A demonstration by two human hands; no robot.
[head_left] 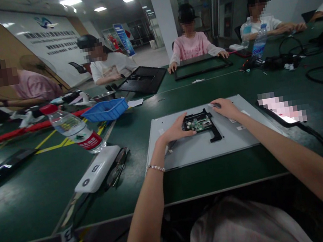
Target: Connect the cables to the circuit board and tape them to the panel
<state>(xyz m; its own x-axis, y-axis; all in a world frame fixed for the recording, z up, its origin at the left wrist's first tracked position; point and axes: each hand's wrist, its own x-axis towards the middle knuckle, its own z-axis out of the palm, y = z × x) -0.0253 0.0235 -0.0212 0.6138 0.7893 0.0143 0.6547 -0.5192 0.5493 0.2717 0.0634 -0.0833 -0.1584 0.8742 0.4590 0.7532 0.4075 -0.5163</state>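
On my head view, a flat grey metal panel (181,150) lies on the dark green desk (143,197) in front of me. On the panel sits a black plastic frame holding a green circuit board (199,123), with one black leg reaching toward the near edge. My left hand (178,130) has the left side of that frame between thumb and fingers. My right hand (224,109) is at the panel's far part, just right of the frame, fingertips pinched together over something small that I cannot make out.

Left of the panel I see a white power bank (98,170) with a pair of thin-framed glasses (117,169) beside it, a clear water bottle with a red cap (75,128), and a blue plastic tray (106,110) farther off. To the right of the panel, a phone with a lit screen (282,110) lies with a black cable at its near end.
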